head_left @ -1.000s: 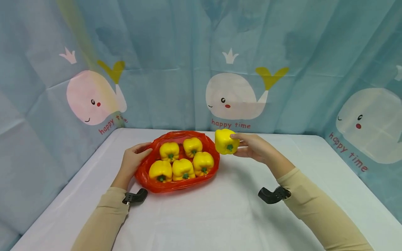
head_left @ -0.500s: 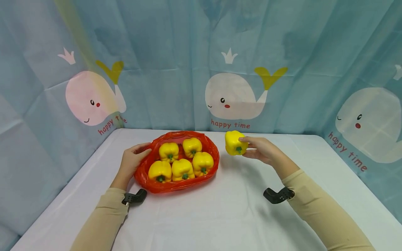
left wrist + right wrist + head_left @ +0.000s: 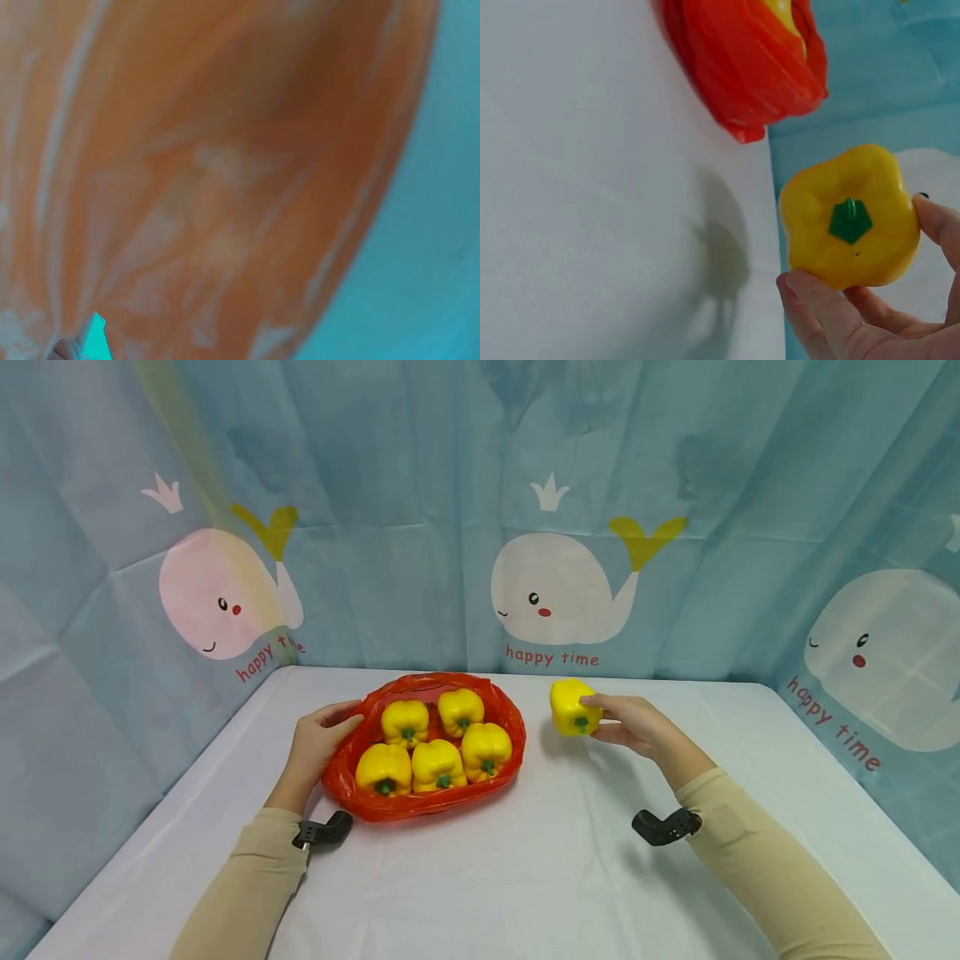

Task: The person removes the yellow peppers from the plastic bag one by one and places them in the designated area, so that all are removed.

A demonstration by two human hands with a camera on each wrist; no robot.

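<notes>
A person's two hands work over a white table (image 3: 480, 893). The right hand (image 3: 630, 720) grips one yellow pepper (image 3: 576, 707), thumb on one side and fingers on the other, parted just as wide as the pepper. It is held above the table, right of a red bag (image 3: 423, 807) and apart from it, its green stem facing the near side; its shadow falls on the table.

The bag lies open left of the middle, with five more peppers (image 3: 438, 766) inside: two on the far side, three on the near side. The left hand (image 3: 318, 739) holds the bag's left rim between thumb and fingers; how firmly, I cannot tell. In the left wrist view the bag is a blur.

Both sleeves (image 3: 765, 860) are beige. Behind the table hangs a blue curtain (image 3: 390, 593) printed with whales (image 3: 562, 589).
</notes>
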